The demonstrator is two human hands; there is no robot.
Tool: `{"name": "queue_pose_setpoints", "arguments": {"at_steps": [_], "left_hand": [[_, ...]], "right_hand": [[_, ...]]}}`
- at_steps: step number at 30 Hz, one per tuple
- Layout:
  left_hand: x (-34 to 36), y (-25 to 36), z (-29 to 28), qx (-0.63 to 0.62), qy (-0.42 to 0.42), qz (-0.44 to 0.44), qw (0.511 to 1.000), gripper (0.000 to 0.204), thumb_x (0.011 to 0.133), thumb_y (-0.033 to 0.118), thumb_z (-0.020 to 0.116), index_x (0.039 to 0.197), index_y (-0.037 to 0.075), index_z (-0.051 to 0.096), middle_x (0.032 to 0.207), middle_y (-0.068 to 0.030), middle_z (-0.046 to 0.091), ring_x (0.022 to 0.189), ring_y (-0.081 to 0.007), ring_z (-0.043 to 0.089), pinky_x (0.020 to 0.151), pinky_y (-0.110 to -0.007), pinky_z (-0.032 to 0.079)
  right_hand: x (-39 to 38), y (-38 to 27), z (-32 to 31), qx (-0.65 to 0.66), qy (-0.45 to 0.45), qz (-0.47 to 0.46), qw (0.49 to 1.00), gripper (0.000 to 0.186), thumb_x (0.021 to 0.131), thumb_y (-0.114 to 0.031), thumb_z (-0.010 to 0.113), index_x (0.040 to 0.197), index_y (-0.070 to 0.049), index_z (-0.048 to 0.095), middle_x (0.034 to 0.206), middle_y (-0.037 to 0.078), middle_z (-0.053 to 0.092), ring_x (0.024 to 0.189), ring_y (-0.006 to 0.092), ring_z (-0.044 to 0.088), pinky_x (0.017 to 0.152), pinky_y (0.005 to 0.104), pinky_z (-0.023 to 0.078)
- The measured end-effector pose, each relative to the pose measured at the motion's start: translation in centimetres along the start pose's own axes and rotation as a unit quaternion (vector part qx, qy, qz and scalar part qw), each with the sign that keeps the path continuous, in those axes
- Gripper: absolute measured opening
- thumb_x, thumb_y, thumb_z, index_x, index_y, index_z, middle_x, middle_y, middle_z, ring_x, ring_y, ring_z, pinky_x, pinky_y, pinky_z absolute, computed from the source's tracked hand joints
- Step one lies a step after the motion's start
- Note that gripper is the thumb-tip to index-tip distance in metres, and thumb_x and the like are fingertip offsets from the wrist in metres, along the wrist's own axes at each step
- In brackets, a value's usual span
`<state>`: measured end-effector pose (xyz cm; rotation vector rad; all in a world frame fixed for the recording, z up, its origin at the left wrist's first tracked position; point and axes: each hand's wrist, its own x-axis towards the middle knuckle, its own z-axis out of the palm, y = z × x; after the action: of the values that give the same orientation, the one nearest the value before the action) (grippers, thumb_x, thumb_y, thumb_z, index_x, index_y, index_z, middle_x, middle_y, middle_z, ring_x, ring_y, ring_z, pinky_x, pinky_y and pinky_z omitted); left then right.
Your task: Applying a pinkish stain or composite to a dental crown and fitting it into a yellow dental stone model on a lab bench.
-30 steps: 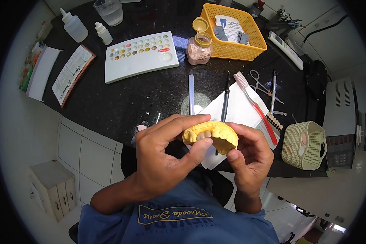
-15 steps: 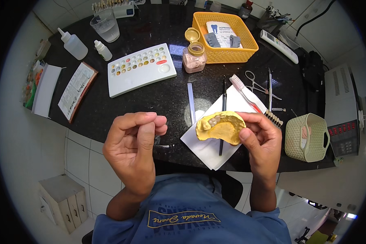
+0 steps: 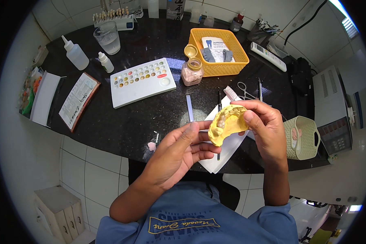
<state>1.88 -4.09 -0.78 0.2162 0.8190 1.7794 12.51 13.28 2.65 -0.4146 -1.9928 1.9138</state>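
A yellow plaster dental cast (image 3: 236, 124) is tilted up in my right hand (image 3: 269, 129), which pinches its right end between thumb and fingers. A few greyish tooth-coloured crowns (image 3: 221, 121) show on its arch. My left hand (image 3: 175, 151) is open, palm turned toward the cast, with the thumb raised and the fingers apart. Its fingertips reach the cast's left end; whether they touch it I cannot tell. Below both hands lie a folded white paper towel (image 3: 215, 164) and a thin black-handled tool (image 3: 219, 97), partly hidden by the cast.
A white palette (image 3: 144, 87) with coloured wells lies left of an open jar of pink powder (image 3: 192, 74). Behind stands a yellow basket (image 3: 227, 70). A toothbrush (image 3: 231, 93), scissor-handled forceps (image 3: 242, 87) and a cream basket (image 3: 303, 138) are at right. Pink powder (image 3: 151, 146) lies near the front edge.
My left hand has opened from a pinch and moved right, up to the cast. My right hand has raised the cast slightly and turned it. The view has shifted a little.
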Motion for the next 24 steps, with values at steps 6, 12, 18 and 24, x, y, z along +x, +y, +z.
{"name": "queue_pose_setpoints", "arguments": {"at_steps": [6, 12, 18, 24], "left_hand": [[0.8, -0.2, 0.2, -0.084, -0.065, -0.062, 0.992, 0.049, 0.095, 0.033, 0.047, 0.131, 0.001, 0.035, 0.114, -0.017, 0.056, 0.096, -0.0172, 0.061, 0.08, -0.024, 0.052], [0.4, -0.1, 1.9, -0.086, -0.121, -0.002, 0.989, 0.065, 0.085, 0.031, 0.062, 0.134, 0.002, 0.031, 0.117, -0.016, 0.053, 0.1, -0.023, 0.061, 0.084, -0.03, 0.053], [-0.2, 0.5, 3.2, -0.059, -0.046, 0.108, 0.991, 0.063, 0.081, 0.022, 0.067, 0.132, 0.004, 0.034, 0.112, -0.0118, 0.054, 0.102, -0.029, 0.06, 0.088, -0.039, 0.052], [-0.5, 0.1, 3.6, 0.001, -0.003, 0.2, 0.98, 0.063, 0.081, 0.014, 0.067, 0.13, 0.005, 0.029, 0.109, -0.011, 0.053, 0.103, -0.0223, 0.058, 0.09, -0.039, 0.05]], "right_hand": [[0.9, -1.4, 0.4, -0.065, -0.042, -0.037, 0.996, 0.027, 0.09, -0.014, 0.056, 0.112, 0.001, 0.061, 0.094, 0.007, 0.064, 0.08, 0.0079, 0.058, 0.065, 0.0208, 0.047], [0.9, -3.1, 1.0, -0.084, -0.053, -0.069, 0.993, 0.027, 0.09, -0.011, 0.056, 0.114, 0.0, 0.06, 0.098, 0.008, 0.062, 0.085, 0.0106, 0.058, 0.077, 0.0238, 0.047], [-0.5, -4.0, 2.2, -0.097, 0.122, -0.218, 0.963, 0.017, 0.084, 0.001, 0.06, 0.101, 0.005, 0.061, 0.093, 0.011, 0.062, 0.081, 0.0134, 0.061, 0.073, 0.0252, 0.05], [-1.8, -3.8, 3.5, -0.11, 0.125, -0.225, 0.96, 0.008, 0.08, -0.002, 0.067, 0.084, 0.004, 0.062, 0.081, 0.012, 0.065, 0.075, 0.0156, 0.062, 0.066, 0.0253, 0.048]]}}
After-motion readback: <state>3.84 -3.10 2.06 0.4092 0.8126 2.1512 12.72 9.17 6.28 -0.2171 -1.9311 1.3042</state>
